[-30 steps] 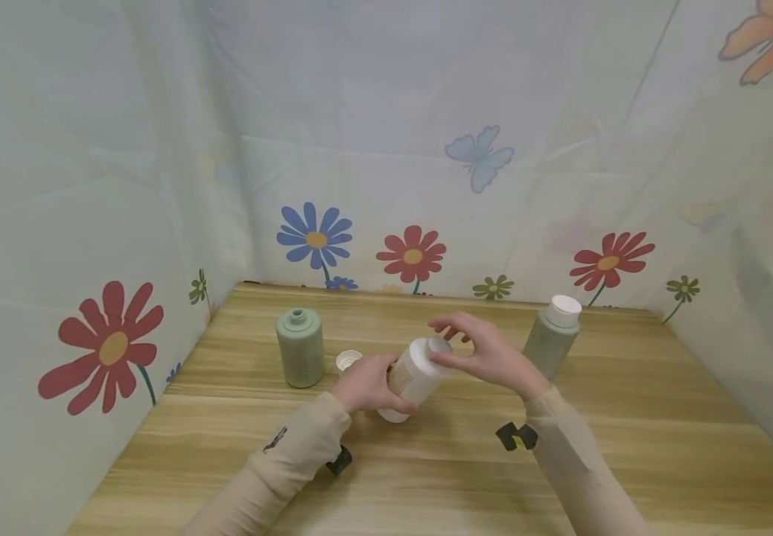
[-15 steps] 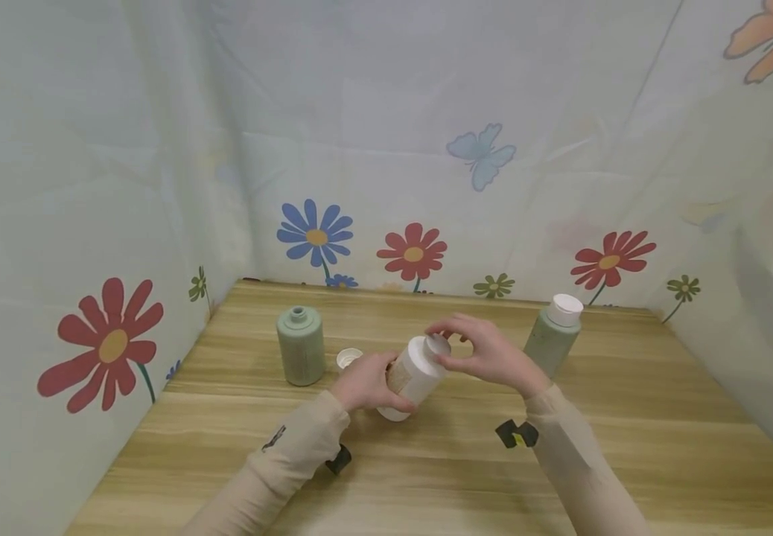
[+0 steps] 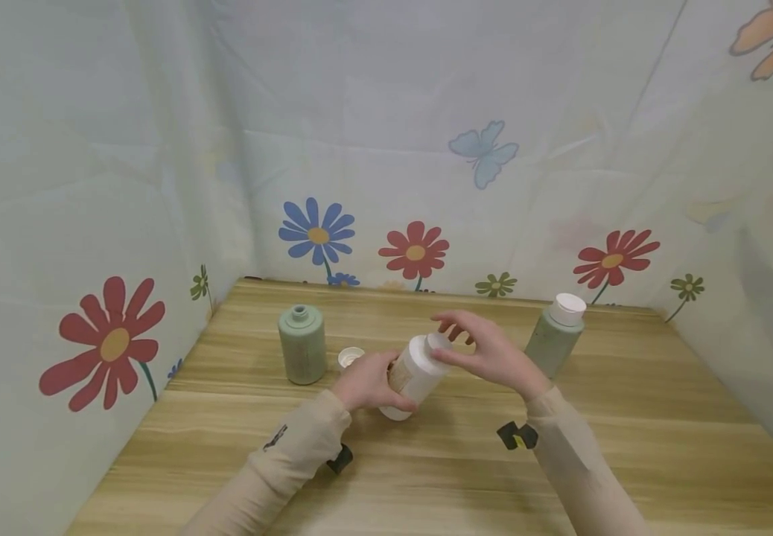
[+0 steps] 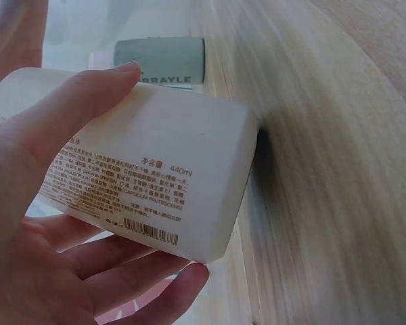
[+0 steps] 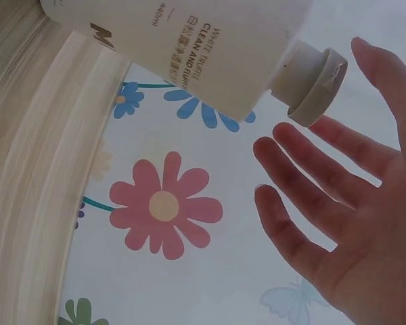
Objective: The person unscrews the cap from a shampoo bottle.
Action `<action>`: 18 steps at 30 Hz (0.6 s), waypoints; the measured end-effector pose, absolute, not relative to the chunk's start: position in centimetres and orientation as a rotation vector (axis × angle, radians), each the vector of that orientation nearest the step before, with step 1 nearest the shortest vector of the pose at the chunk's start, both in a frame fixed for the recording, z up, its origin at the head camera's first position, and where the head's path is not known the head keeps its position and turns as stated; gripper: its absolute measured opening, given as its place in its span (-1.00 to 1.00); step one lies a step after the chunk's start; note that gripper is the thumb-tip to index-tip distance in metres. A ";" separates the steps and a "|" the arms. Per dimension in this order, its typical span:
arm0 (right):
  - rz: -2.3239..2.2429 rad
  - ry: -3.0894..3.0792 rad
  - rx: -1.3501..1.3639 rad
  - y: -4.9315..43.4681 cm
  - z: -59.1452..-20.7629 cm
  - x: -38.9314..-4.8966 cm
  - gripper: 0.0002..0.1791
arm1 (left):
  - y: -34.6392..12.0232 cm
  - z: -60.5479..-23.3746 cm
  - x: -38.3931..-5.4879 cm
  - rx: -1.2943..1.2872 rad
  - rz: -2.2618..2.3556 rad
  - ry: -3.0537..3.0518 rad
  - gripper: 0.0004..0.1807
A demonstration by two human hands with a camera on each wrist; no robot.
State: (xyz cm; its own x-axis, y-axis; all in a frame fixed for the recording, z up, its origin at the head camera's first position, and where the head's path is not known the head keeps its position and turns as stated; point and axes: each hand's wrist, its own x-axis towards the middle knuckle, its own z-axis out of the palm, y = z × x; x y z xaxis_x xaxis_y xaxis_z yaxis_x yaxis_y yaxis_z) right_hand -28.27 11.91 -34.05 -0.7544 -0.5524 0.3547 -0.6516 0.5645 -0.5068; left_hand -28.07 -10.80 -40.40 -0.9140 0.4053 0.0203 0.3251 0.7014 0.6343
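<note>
My left hand (image 3: 368, 383) grips a white 440 ml bottle (image 3: 415, 376) around its body, thumb on one side and fingers under the other. The bottle is tilted, its top leaning up to the right. In the right wrist view a pale cap (image 5: 319, 88) sits on the bottle's neck. My right hand (image 3: 487, 356) is spread around that cap, thumb and fingers apart and loosely bent. Partly hidden behind my left hand, a loose white cap (image 3: 350, 356) lies on the table.
An uncapped green bottle (image 3: 302, 346) stands to the left. At the right is another green bottle (image 3: 552, 342) with a white cap. The wooden table (image 3: 440, 476) meets a flower-print curtain (image 3: 373, 164) at the back and sides.
My right hand's fingers were closed in on the cap half a second ago and have since spread away from it. The left hand and the white bottle have hardly moved.
</note>
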 end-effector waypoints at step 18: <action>0.877 -2.616 1.139 11.8 -33.7 -28.2 -0.59 | -10.7 -40.6 -28.1 0.567 1.014 2.781 -0.27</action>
